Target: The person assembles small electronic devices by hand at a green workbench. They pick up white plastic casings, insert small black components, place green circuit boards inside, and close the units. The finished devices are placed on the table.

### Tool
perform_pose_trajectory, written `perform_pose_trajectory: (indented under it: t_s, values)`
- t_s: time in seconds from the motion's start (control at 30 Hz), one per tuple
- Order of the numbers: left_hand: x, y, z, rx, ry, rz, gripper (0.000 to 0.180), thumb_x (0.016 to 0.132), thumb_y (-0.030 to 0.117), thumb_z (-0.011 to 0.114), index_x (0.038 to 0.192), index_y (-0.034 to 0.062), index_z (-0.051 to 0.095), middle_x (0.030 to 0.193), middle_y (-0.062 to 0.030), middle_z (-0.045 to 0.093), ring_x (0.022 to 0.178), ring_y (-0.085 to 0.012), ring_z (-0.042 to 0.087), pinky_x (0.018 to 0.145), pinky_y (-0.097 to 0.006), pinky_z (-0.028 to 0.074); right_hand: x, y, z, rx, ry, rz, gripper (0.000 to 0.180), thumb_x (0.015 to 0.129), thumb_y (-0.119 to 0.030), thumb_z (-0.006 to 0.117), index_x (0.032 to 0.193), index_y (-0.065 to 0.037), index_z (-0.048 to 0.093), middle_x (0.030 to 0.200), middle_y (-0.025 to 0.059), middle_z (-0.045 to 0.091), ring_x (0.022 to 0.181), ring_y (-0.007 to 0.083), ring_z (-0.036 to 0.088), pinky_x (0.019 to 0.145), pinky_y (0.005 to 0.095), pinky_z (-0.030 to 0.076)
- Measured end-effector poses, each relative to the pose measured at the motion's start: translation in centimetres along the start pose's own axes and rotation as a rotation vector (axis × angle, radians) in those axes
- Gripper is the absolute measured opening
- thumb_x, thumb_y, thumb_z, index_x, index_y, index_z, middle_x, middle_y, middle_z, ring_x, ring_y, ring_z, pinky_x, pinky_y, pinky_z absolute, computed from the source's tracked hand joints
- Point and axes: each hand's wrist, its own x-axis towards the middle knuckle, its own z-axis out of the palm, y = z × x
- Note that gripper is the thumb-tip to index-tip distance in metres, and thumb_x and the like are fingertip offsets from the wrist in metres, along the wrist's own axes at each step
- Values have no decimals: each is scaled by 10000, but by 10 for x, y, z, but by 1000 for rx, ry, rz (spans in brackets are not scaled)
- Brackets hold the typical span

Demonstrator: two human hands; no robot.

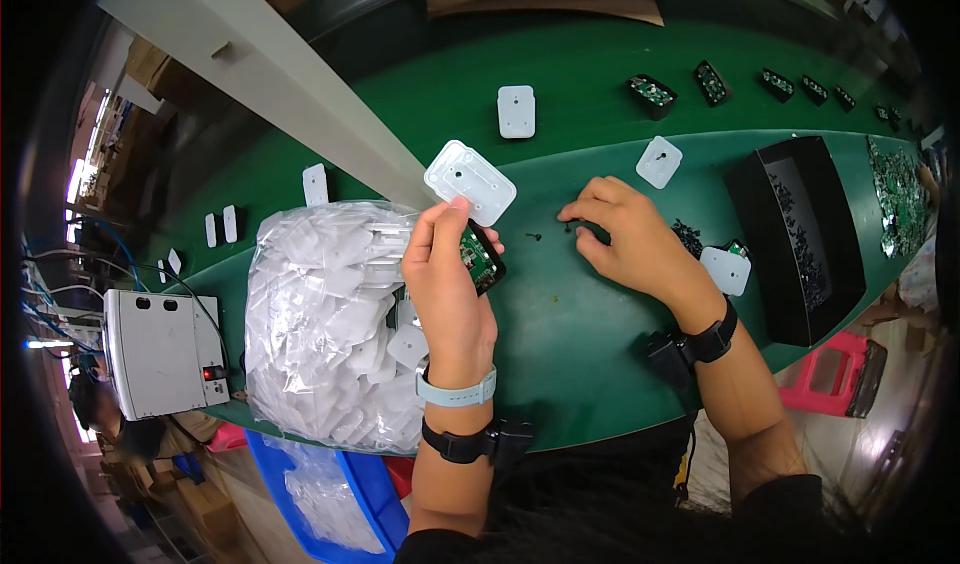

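My left hand (450, 274) is closed on a white plastic cover (482, 186), pinched between thumb and finger. The same hand also grips a black housing with a green circuit board (481, 258), partly hidden by the palm. My right hand (632, 236) reaches down to the green table, thumb and fingers curved and apart. A small black part (568, 229) lies at its fingertips, and another small black part (534, 236) is just left of it. Beside the right wrist are a pile of small black parts (687, 237) and a white cover (726, 271) resting against a circuit-board housing.
A clear bag of white covers (330, 334) stands left of my left hand. An open black box (800, 244) with small black parts is at right, near piled circuit boards (900, 199). Housings (652, 95) and covers (516, 112) sit along the green belt behind a slanted post (270, 74).
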Motion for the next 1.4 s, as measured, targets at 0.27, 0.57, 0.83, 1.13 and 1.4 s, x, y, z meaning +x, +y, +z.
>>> perform_pose_trajectory:
  t_s: [0.27, 0.57, 0.83, 1.13, 1.4]
  values:
    - [-3, 2, 4, 79, -37, -48, 137, 963, 143, 646, 956, 9, 670, 828, -51, 654, 685, -132, 643, 624, -280, 539, 2, -1, -6, -67, -5, -69, 126, 785, -4, 709, 909, 10, 715, 828, 91, 651, 803, 258, 629, 714, 373, 533]
    - [-15, -22, 12, 401, -203, 82, 86, 919, 80, 702, 900, -1, 683, 767, -13, 667, 643, -69, 594, 581, -228, 466, -5, -25, -45, 239, 165, 168, 73, 852, -46, 736, 896, 4, 704, 726, 82, 674, 601, 134, 636, 563, 252, 486]
    - [-26, -39, 17, 585, -267, 197, 70, 915, 68, 723, 918, 5, 691, 695, 9, 644, 601, -38, 573, 529, -192, 406, -6, -25, -47, 41, 134, -39, 103, 866, -65, 730, 885, -15, 642, 753, 96, 637, 639, 261, 628, 574, 345, 503]
    - [-28, -45, 17, 630, -314, 327, 78, 902, 35, 731, 939, -22, 692, 735, 15, 655, 671, -26, 567, 604, -185, 424, -6, -20, -38, -88, 145, -184, 119, 849, -47, 719, 920, -18, 628, 789, 88, 582, 726, 277, 608, 620, 384, 508]
    - [-29, -35, 19, 703, -342, 405, 93, 878, 24, 738, 926, -43, 694, 878, -30, 697, 749, -64, 599, 683, -208, 477, -6, -20, -39, -88, 118, -215, 135, 832, -43, 724, 926, -14, 630, 814, 88, 587, 754, 275, 606, 635, 387, 514]
